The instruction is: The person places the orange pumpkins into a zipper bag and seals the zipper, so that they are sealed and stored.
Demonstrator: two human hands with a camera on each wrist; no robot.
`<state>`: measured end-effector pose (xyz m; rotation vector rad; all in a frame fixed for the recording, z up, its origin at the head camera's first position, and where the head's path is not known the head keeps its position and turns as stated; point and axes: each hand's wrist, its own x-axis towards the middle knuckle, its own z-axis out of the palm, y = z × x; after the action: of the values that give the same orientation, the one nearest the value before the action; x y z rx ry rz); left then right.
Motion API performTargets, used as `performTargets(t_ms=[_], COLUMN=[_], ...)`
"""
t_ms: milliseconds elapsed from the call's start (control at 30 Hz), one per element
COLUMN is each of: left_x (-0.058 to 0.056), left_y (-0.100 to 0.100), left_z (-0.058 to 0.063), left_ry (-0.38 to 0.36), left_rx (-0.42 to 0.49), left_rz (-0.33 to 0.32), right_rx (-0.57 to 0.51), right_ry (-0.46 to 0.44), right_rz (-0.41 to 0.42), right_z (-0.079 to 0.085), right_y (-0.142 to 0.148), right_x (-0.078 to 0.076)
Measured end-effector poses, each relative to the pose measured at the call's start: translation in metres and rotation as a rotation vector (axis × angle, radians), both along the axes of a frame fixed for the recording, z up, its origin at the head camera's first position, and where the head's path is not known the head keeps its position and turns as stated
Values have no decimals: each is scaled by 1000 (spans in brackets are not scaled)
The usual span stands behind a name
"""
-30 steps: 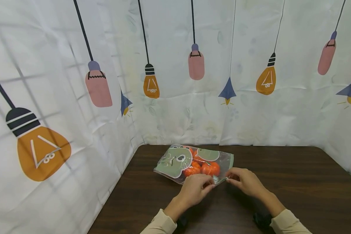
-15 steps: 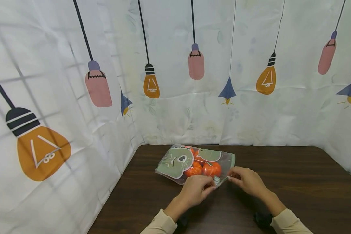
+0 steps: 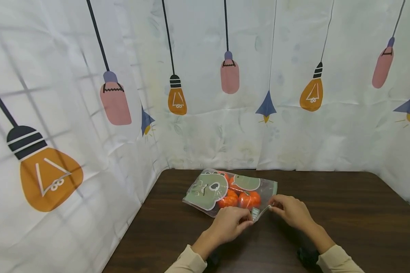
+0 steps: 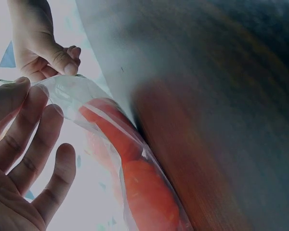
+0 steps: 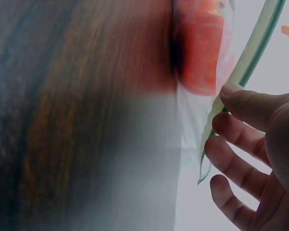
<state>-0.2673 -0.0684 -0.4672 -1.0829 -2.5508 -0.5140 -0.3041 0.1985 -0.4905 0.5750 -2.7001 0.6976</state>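
A clear zip bag (image 3: 205, 191) printed with green cartoon bear faces lies on the dark wooden table. Several orange-red, ridged round fruits (image 3: 249, 200), tomato-like, are inside it. My left hand (image 3: 227, 224) pinches the bag's near right corner. Just to the right, my right hand (image 3: 291, 212) pinches the green-edged mouth strip between thumb and index finger. In the right wrist view this green strip (image 5: 253, 48) runs past the thumb, and the other fingers are spread loosely. The left wrist view shows the clear film (image 4: 70, 94) stretched between both hands. Whether the mouth is parted cannot be told.
The dark brown table (image 3: 345, 212) reaches back to a white curtain (image 3: 208, 140) printed with hanging lamps. The curtain also closes off the left and right sides. Dark straps or devices (image 3: 307, 256) sit under the wrists.
The bag has shifted slightly right and towards me. My right hand has slid a little to the right along with the strip; both hands keep their pinch.
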Motion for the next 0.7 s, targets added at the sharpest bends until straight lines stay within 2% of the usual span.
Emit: performTargets(t_ms=[267,533,700], left_x=[4,2,0], left_y=[-3,-4,-4], left_z=[-2,-1,0], left_ry=[-8,-34,-33], left_rx=[-5,-27,-34], left_rz=[-19,-35,-57], right_rx=[10,4,1], right_ry=[-23,23,10], right_rz=[-27,-66,-93], right_z=[-2,-2,-1], right_y=[2,6,12], right_x=[3,0,-1])
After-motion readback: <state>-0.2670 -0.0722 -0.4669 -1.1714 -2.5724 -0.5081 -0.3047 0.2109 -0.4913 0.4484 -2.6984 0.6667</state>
